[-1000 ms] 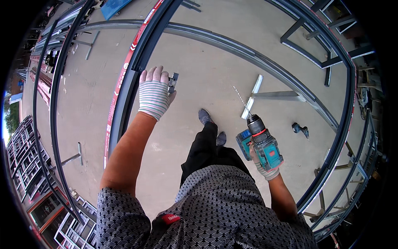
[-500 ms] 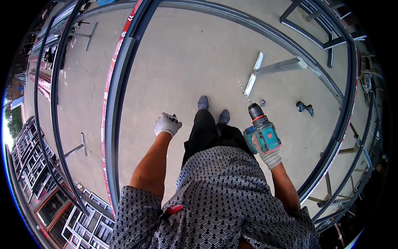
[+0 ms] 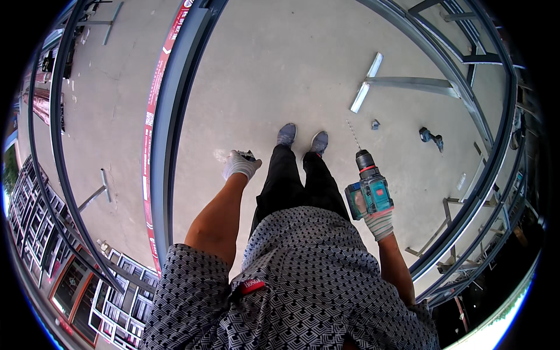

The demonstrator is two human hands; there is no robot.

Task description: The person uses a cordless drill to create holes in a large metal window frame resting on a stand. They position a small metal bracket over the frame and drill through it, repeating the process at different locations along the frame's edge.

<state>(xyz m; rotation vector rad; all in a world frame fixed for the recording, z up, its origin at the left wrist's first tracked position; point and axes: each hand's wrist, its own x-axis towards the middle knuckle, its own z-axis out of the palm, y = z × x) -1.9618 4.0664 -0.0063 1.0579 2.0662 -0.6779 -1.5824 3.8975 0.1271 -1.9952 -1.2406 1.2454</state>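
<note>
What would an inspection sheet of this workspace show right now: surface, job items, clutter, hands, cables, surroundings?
Surface: grey floor with pale scuffs.
Job's things: teal drill with long bit; small metal part, partly hidden.
Clutter: second drill and small metal piece, both on the floor.
Hands: left hand holds the small metal part; right hand grips the teal drill.
Cables: nothing seen near the hands.
Surroundings: dark metal bar at left; stacked metal frames lower left.

"How's the light?"
"Soft and even across the floor (image 3: 256, 70), though white glare burns out at the far left and lower-right rims."
"And the sharpness?"
"Fairly clear centrally; toward the blue-fringed, blackened edges, the long beams (image 3: 161, 146) bow into curves."
</note>
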